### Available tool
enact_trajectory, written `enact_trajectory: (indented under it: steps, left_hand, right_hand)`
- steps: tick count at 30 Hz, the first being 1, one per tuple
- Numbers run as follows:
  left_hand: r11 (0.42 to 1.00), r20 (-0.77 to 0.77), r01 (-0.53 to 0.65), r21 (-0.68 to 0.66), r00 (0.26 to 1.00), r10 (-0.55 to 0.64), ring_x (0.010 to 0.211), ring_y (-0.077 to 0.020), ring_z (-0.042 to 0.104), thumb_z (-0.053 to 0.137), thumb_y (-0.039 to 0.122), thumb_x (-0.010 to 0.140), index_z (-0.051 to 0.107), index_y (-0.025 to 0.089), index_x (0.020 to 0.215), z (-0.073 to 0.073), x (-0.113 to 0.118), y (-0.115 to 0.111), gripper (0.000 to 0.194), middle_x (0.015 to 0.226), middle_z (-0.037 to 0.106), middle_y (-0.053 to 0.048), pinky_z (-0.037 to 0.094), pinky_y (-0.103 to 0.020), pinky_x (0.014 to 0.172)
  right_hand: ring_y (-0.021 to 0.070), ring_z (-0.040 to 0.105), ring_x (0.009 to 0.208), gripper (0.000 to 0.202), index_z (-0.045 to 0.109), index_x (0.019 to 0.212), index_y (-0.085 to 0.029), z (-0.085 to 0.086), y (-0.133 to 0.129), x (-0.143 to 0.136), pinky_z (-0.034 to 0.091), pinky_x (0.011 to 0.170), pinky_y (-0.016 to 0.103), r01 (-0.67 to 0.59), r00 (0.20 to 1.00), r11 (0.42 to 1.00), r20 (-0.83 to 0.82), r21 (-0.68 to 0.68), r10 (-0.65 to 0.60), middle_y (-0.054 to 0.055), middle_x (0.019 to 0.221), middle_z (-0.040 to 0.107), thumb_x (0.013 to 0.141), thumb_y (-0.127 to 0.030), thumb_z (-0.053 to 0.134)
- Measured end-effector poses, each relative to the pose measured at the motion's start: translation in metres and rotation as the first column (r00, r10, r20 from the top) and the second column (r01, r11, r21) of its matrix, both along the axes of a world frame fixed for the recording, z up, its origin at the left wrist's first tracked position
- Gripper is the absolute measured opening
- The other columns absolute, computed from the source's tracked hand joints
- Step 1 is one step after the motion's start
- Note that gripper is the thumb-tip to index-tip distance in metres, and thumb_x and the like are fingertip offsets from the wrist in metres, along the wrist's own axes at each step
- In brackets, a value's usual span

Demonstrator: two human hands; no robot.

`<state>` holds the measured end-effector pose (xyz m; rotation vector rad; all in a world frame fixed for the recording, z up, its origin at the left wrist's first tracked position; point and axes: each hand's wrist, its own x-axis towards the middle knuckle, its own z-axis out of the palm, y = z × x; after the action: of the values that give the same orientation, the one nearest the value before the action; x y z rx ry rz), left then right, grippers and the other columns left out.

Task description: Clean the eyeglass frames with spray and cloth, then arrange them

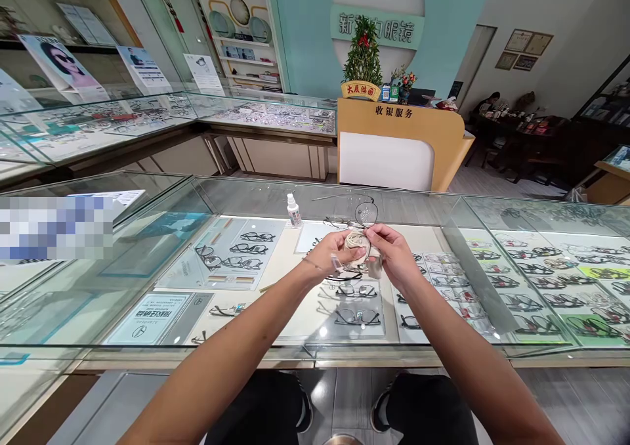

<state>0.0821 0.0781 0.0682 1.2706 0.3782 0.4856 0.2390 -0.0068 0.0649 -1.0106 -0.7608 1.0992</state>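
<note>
Above the glass counter I hold a pair of thin-rimmed eyeglasses (pixel 366 214), one round lens standing up past my fingers and a temple reaching out to the left. A beige cloth (pixel 355 240) is bunched around the lower lens. My left hand (pixel 337 253) is closed on the cloth, its thumb pressing it against that lens. Fingertips of my right hand (pixel 391 248) pinch the eyeglasses near the bridge, touching the cloth's edge. A white spray bottle (pixel 294 211) stands upright on the counter, to the left of and beyond my hands.
Under the glass counter top (pixel 275 330) lie several rows of eyeglass frames (pixel 357 317). A leaflet (pixel 118 199) is at the left, partly blurred out. Beyond stands a wooden cashier desk (pixel 403 120) with a plant (pixel 363 54). Another person (pixel 487 104) sits at the far right.
</note>
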Motion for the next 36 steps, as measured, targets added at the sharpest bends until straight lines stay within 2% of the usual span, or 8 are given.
enact_trajectory:
  steps: [7,13,18,22,25,29,33,36]
  left_hand:
    - [0.988,0.006,-0.061,0.143,0.998,0.061,0.054,-0.0091,0.046,0.091,0.058,0.077,0.069,0.013,0.088,-0.003,0.003,0.0,0.051,0.065,0.061,0.001,0.031,-0.023,0.053]
    - [0.996,0.009,-0.017,0.088,1.0,0.017,0.058,-0.0096,0.048,0.087,0.062,0.081,0.068,0.013,0.092,-0.001,0.001,0.002,0.054,0.07,0.063,0.0,0.034,-0.024,0.056]
    - [0.987,0.079,-0.148,-0.057,0.985,0.152,0.075,-0.014,0.062,0.09,0.06,0.078,0.074,0.012,0.107,-0.006,-0.002,0.018,0.058,0.091,0.073,-0.007,0.046,-0.025,0.068]
    - [0.965,0.139,-0.225,-0.136,0.96,0.244,0.079,-0.0134,0.066,0.093,0.048,0.081,0.075,0.012,0.107,-0.005,-0.01,0.04,0.048,0.093,0.075,-0.007,0.051,-0.024,0.072]
    - [0.934,0.14,-0.3,-0.195,0.934,0.329,0.08,-0.0144,0.07,0.091,0.038,0.085,0.075,0.01,0.106,0.004,-0.022,0.057,0.038,0.095,0.077,-0.01,0.054,-0.023,0.071]
    - [0.894,0.117,-0.323,-0.31,0.92,0.373,0.083,-0.0149,0.075,0.085,0.025,0.09,0.074,0.011,0.103,0.019,-0.045,0.073,0.021,0.098,0.079,-0.011,0.06,-0.022,0.075]
    - [0.958,0.073,-0.093,-0.27,0.991,0.116,0.073,-0.0157,0.074,0.087,0.037,0.088,0.074,0.013,0.095,0.022,-0.06,0.074,0.029,0.085,0.076,-0.008,0.06,-0.024,0.068]
    - [0.981,-0.001,0.132,-0.14,0.991,-0.134,0.069,-0.0186,0.072,0.088,0.057,0.083,0.075,0.01,0.088,0.021,-0.059,0.065,0.048,0.078,0.075,-0.012,0.055,-0.024,0.059]
  right_hand:
    - [0.0154,0.055,0.074,0.042,0.077,0.079,-0.024,0.002,0.0,0.001,0.048,0.061,0.03,-0.036,0.998,0.999,0.044,0.011,0.035,0.002,0.092,0.071,0.065,-0.058,0.097]
    - [0.015,0.054,0.072,0.041,0.076,0.079,-0.024,0.008,0.0,0.004,0.045,0.063,0.031,-0.004,1.0,0.999,0.03,0.042,0.003,0.001,0.089,0.07,0.065,-0.056,0.098]
    - [0.0186,0.059,0.085,0.034,0.076,0.083,-0.027,0.012,-0.004,0.021,0.049,0.083,0.034,0.14,0.982,0.977,0.106,0.161,-0.158,0.002,0.094,0.071,0.075,-0.055,0.092]
    - [0.0231,0.062,0.096,0.027,0.077,0.093,-0.03,0.019,-0.012,0.039,0.047,0.089,0.038,0.27,0.902,0.912,0.251,0.309,-0.352,0.003,0.096,0.07,0.082,-0.053,0.088]
    - [0.0234,0.058,0.088,0.022,0.078,0.094,-0.029,0.028,-0.02,0.047,0.043,0.081,0.039,0.316,0.722,0.825,0.445,0.469,-0.53,0.004,0.089,0.067,0.091,-0.051,0.08]
    - [0.0212,0.051,0.077,0.013,0.08,0.096,-0.029,0.038,-0.032,0.046,0.037,0.076,0.039,0.211,0.344,0.708,0.627,0.673,-0.699,0.002,0.075,0.064,0.101,-0.037,0.071]
    - [0.0194,0.049,0.072,0.018,0.083,0.106,-0.033,0.035,-0.04,0.036,0.03,0.075,0.041,0.059,-0.061,0.669,0.671,0.741,-0.739,0.001,0.069,0.068,0.103,-0.026,0.067]
    - [0.0181,0.048,0.07,0.025,0.081,0.114,-0.038,0.03,-0.043,0.026,0.027,0.076,0.041,-0.043,-0.148,0.69,0.679,0.722,-0.72,-0.001,0.065,0.066,0.105,-0.023,0.064]
